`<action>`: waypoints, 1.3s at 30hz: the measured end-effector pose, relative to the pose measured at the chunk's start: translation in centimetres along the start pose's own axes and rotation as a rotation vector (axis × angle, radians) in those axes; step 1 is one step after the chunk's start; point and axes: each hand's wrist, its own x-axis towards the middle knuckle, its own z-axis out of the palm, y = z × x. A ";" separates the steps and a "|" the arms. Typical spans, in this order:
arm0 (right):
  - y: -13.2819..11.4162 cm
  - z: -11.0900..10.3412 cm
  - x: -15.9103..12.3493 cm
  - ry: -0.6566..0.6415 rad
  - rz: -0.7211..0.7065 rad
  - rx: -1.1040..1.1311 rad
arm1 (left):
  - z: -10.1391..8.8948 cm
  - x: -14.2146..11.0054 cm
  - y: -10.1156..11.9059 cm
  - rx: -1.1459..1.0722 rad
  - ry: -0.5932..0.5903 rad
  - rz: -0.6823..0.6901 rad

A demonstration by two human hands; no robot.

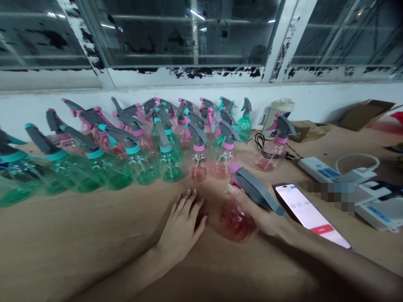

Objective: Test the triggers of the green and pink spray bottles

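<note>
My right hand (258, 212) is wrapped round the neck of a pink spray bottle (236, 224) with a grey and pink trigger head, slightly blurred. The bottle is tilted and low over the table; whether its base touches the wood I cannot tell. My left hand (182, 222) lies palm down on the table to the left of that bottle, fingers spread, holding nothing. Beyond both hands stand several pink and green spray bottles in rows. Nearest are a green spray bottle (171, 161), a small pink spray bottle (198, 163) and another pink spray bottle (224, 161).
A phone (307, 209) showing a timer lies right of my right hand. Power strips (327, 170) with plugs and cables are further right. A coffee cup (277, 113), a lone pink spray bottle (270, 153) and a cardboard box (362, 115) stand near the white wall below the windows.
</note>
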 end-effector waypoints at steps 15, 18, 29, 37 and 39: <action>-0.5 0.0 0.5 -0.054 -0.012 -0.051 | -0.3 0.1 0.0 0.014 -0.013 0.005; -0.3 0.0 0.5 -0.055 -0.018 -0.059 | -0.2 0.1 0.0 0.020 -0.011 0.006; 0.3 -0.1 0.4 -0.034 -0.054 -0.039 | -0.2 0.0 0.0 0.015 -0.021 0.001; 0.3 -0.1 0.6 -0.052 -0.028 -0.056 | -0.3 0.1 0.1 0.013 -0.004 0.006; 0.1 -0.1 0.6 -0.049 -0.041 -0.084 | -0.2 0.1 0.1 0.010 -0.004 0.003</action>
